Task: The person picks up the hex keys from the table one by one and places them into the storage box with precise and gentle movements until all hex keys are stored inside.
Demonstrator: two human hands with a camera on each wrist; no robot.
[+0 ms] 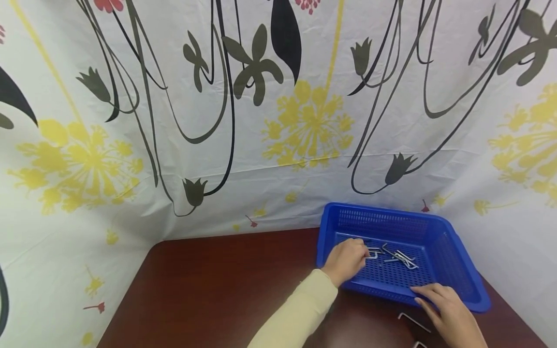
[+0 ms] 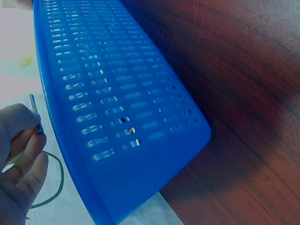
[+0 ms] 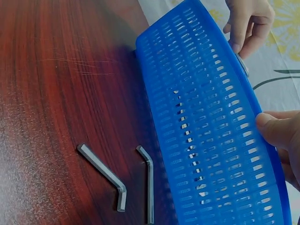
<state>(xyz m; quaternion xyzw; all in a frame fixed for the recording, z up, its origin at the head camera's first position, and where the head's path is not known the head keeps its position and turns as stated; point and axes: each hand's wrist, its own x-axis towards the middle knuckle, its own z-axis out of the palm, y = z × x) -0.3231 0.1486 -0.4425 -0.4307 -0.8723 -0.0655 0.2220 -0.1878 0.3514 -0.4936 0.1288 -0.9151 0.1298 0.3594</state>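
My left hand [image 1: 348, 261] is over the left part of a blue plastic basket [image 1: 463, 261]. In the left wrist view its thumb and fingers pinch a thin metal Allen key [image 2: 33, 104] above the rim. Several silver Allen keys [image 1: 403, 259] lie loosely crossed on the basket's floor. At the near right side, my right hand [image 1: 452, 311] grips the basket's rim. Its thumb [image 3: 268, 123] presses the outer side, with the fingers partly hidden behind the wall. Two bent Allen keys, a thicker one [image 3: 104, 169] and a thinner one [image 3: 150, 187], rest on the table before the basket.
The basket stands on a dark reddish-brown table [image 1: 217, 290], near its back right. A white cloth [image 1: 261, 193] printed with flowers hangs behind the table and along its sides. The basket's slotted walls rise between the hands and the loose keys on the table.
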